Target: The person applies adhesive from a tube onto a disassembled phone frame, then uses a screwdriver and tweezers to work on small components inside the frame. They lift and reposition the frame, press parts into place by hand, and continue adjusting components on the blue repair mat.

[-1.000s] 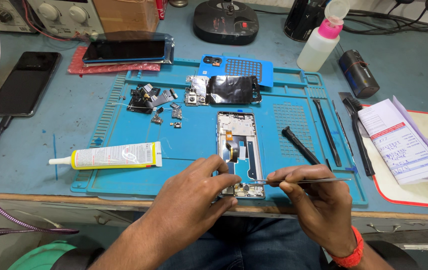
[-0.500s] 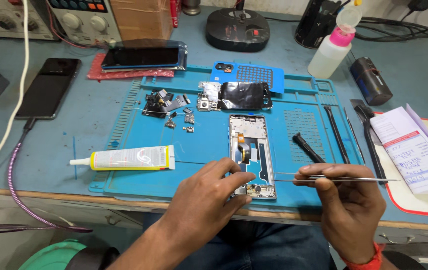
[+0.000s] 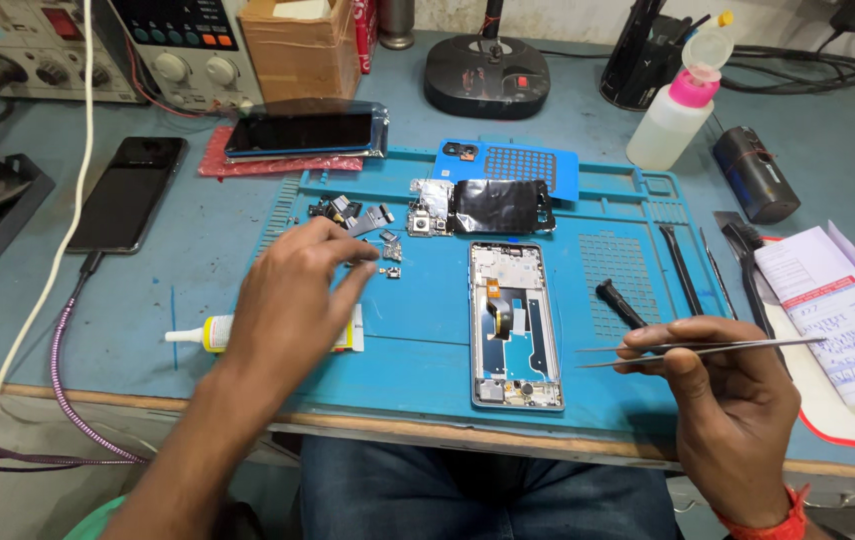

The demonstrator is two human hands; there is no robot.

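On the one blue repair mat (image 3: pixel 427 350) lies one opened phone frame (image 3: pixel 514 325), with one foil-backed board (image 3: pixel 487 207) at twelve o'clock of it and one blue perforated cover (image 3: pixel 507 165) beyond. Two whole phones: one dark (image 3: pixel 132 193) at nine o'clock, one (image 3: pixel 305 130) on red cloth. One glue tube (image 3: pixel 209 333), one pink-capped bottle (image 3: pixel 675 112), one pair of tweezers (image 3: pixel 707 349), two hands: left (image 3: pixel 292 300), right (image 3: pixel 732 420).

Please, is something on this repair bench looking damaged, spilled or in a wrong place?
Nothing looks spilled. The phone frame lies open on the blue mat, and small parts are scattered loose near the left hand. The glue tube lies partly under that hand. The right hand holds tweezers off the mat.
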